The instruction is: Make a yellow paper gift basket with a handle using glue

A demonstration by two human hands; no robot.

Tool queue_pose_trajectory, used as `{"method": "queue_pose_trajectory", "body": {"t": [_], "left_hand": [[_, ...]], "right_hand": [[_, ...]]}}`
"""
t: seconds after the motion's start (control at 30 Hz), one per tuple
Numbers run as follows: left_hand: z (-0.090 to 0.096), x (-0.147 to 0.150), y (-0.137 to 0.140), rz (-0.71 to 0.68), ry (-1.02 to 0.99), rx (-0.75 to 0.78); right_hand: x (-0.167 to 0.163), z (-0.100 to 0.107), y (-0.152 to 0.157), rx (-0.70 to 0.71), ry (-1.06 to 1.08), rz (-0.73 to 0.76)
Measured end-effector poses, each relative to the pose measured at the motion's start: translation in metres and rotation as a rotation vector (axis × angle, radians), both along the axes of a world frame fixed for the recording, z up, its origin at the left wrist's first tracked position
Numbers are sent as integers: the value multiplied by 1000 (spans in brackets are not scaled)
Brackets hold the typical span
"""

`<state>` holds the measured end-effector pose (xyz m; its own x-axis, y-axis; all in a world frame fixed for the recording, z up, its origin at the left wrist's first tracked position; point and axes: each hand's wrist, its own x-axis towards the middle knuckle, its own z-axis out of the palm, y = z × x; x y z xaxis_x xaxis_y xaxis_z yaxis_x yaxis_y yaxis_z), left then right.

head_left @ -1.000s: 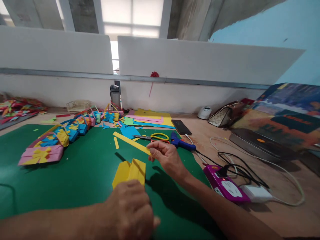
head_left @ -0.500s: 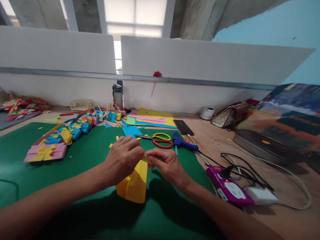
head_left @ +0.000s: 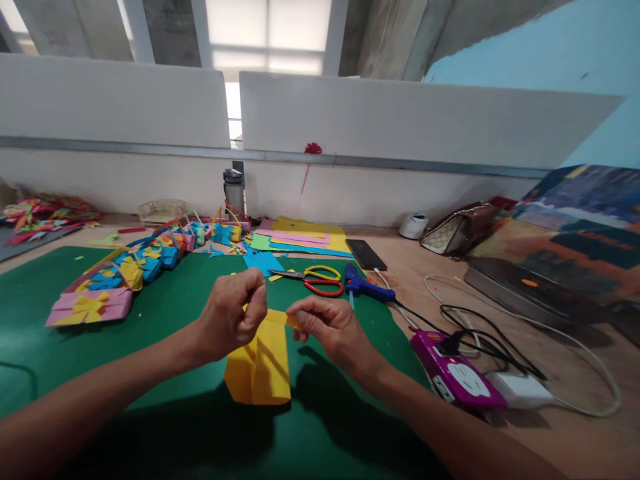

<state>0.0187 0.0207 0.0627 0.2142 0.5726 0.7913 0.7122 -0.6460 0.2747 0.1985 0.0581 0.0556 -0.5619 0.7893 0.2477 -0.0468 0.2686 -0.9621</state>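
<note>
A folded yellow paper box (head_left: 270,383) stands on the green mat between my forearms, a crease running down its near side. My right hand (head_left: 333,330) pinches a small yellow paper strip (head_left: 291,321) between thumb and forefinger, just over the box's far right corner. Curled into a closed fist, my left hand (head_left: 235,308) hovers over the box's left side; whatever its fingers hold is hidden. Beyond the hands lie scissors (head_left: 324,281) with yellow and red handles, and a blue hot glue gun (head_left: 369,288) rests to their right.
A row of finished paper baskets with bows (head_left: 90,308) runs along the left of the green mat (head_left: 170,347). Coloured paper sheets (head_left: 310,241) and a phone (head_left: 367,255) lie at the back. On the right are a purple power strip (head_left: 455,373) and looping cables.
My left hand has drawn away leftward from my right hand and curled into a fist. More of the yellow box now shows between them. My right hand keeps its pinch.
</note>
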Motion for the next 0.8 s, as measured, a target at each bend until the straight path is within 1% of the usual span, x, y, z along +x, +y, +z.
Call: {"method": "queue_pose_trajectory", "body": {"t": [0.07,0.13,0.17,0.23,0.27,0.33,0.4,0.47,0.5,0.53,0.57,0.6,0.63,0.67,0.7,0.73,0.77,0.8], "left_hand": [[1,7,-13,-64,50,-28],[0,18,-29,-219,216,19],[-1,25,-37,-281,315,-19],[-5,37,-49,-433,417,-72],[-7,41,-53,-462,493,-133],[-9,44,-58,-490,539,-162],[-9,42,-57,-457,483,-132],[-4,33,-51,-371,364,-42],[-1,26,-45,-295,303,12],[4,18,-38,-231,273,106],[9,9,-30,-139,271,181],[14,0,-21,-25,266,198],[19,-10,-12,75,250,159],[22,-18,-3,147,233,79],[24,-26,5,175,229,-53],[25,-32,12,168,216,-189],[24,-37,17,130,193,-332],[23,-39,21,58,174,-496]], "right_hand": [[0,0,2,-25,22,-30],[-1,-1,4,-63,62,-49],[-2,-2,6,-86,83,-54],[-2,-4,8,-142,131,-60],[-2,-5,9,-178,157,-61],[-2,-6,11,-268,215,-58],[-2,-6,14,-349,272,-50],[-1,-6,15,-393,308,-50],[-1,-6,16,-399,317,-53],[-1,-6,17,-398,319,-58],[0,-5,17,-390,316,-65],[0,-4,18,-378,310,-72],[0,-3,18,-362,303,-78],[1,-2,18,-346,294,-80],[1,-1,18,-331,282,-78],[1,1,18,-317,270,-71],[2,2,18,-302,258,-63],[3,3,19,-288,247,-55]]}}
